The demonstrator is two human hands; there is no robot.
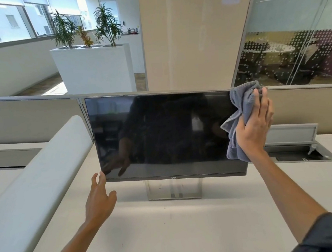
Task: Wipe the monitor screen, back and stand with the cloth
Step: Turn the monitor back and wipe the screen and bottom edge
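On the pale surface (pixel 190 234) stands the black flat-panel monitor (pixel 161 130); the right hand (pixel 255 124) presses a bunched grey microfibre cloth (pixel 237 107) flat-palmed over its right edge, while the empty left hand (pixel 99 200), fingers spread, nears the lower-left corner, likely to steady it.

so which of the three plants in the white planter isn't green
The middle plant, small with orange-yellow leaves; the tall spiky plants either side, left and right, are green.

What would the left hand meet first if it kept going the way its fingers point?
Most likely the monitor's lower-left corner: the left hand is open, fingers aimed up and forward at that corner, fingertips just short of the bezel. Depth is unclear, so the gap can't be judged.
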